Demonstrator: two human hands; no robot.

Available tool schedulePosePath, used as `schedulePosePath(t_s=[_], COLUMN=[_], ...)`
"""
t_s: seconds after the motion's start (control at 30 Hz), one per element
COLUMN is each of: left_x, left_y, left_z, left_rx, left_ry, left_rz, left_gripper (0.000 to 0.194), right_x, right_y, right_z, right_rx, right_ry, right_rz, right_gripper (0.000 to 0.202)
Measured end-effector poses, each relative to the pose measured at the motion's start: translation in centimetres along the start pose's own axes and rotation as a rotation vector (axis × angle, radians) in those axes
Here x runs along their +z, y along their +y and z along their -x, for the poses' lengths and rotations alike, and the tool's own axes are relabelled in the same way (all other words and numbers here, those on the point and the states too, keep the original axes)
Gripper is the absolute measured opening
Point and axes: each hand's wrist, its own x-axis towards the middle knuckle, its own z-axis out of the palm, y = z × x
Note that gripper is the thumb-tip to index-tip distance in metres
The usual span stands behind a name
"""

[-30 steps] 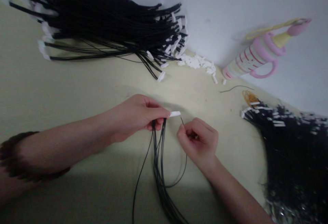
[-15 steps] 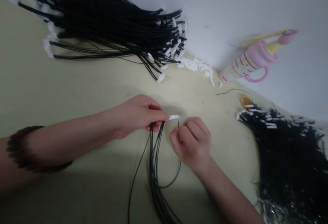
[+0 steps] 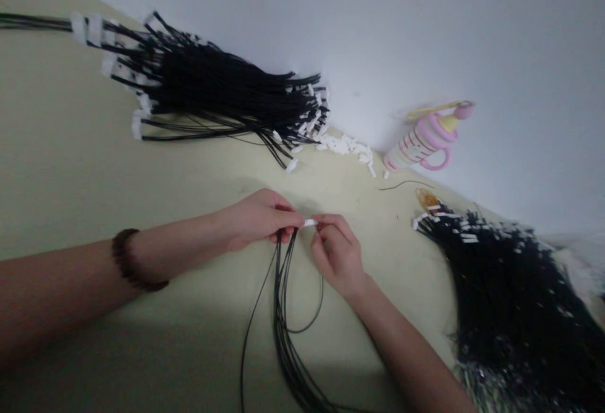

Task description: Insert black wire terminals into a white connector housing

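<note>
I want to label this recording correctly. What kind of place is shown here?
Probably a small assembly bench for wire work. Big bundles of black wires with white ends lie on the table, loose white connectors sit by the wall, and the left hand and right hand meet at one connector.

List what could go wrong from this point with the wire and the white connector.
The left hand pinches the small white connector by one end while the right hand presses at it, so it may slip or twist. The loose black wires hanging beneath may tangle with the looped wire.
</note>
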Motion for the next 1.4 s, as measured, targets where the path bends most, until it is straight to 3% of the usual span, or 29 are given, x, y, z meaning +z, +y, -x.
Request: schedulePosePath(t_s=[0.2, 0.3, 0.37, 0.43, 0.5, 0.6, 0.67, 0.8, 0.93, 1.03, 1.13, 1.23, 1.4], left_x=[0.0, -0.8, -1.7, -2.4, -2.8, -2.5, -1.8, 0.0, 1.0, 1.0, 0.7, 0.5, 0.3], left_y=[-0.5, -0.7, -0.5, 0.1, 1.1, 2.8, 3.6, 3.0, 0.8, -0.2, -0.3, -0.4, -0.7], left_z=[-0.3, -1.1, -1.6, -1.5, -0.5, 2.2, 3.8, 4.8, 3.2, 2.2, 1.8, 1.7, 1.6], left_rx=[0.019, 0.092, 0.156, 0.203, 0.254, 0.297, 0.306, 0.306, 0.263, 0.243, 0.246, 0.260, 0.305], left_ry=[0.003, 0.049, 0.091, 0.114, 0.067, -0.049, -0.145, -0.217, -0.139, -0.038, -0.014, -0.032, -0.034], left_rz=[0.083, 0.165, 0.182, 0.178, 0.146, 0.036, -0.140, -0.427, -0.437, -0.374, -0.329, -0.297, -0.268], left_gripper=[0.020, 0.019, 0.018, 0.019, 0.019, 0.018, 0.017, 0.025, 0.026, 0.028, 0.028, 0.027, 0.023], right_x=[0.8, 1.1, 0.7, 0.0, -0.9, -1.4, -1.1, -0.3, -0.5, -0.7, -0.2, 0.7, 1.8], right_y=[0.6, 1.7, 2.4, 3.0, 3.1, 2.8, 2.6, 2.8, 2.8, 1.1, -1.8, -4.0, -4.0], right_z=[-0.2, -0.5, -0.7, -0.8, -0.6, -0.3, -0.3, -0.6, -0.3, 1.0, 2.5, 2.8, 1.2], right_rx=[0.027, 0.155, 0.288, 0.363, 0.360, 0.352, 0.372, 0.414, 0.433, 0.462, 0.450, 0.451, 0.569], right_ry=[0.011, 0.073, 0.001, -0.150, -0.281, -0.339, -0.279, 0.001, 0.248, 0.329, 0.195, 0.022, -0.081], right_rz=[-0.096, -0.216, -0.343, -0.461, -0.531, -0.592, -0.609, -0.550, -0.410, -0.314, -0.311, -0.308, -0.371], right_gripper=[0.008, 0.007, 0.015, 0.023, 0.029, 0.033, 0.031, 0.021, 0.033, 0.028, 0.011, 0.027, 0.019])
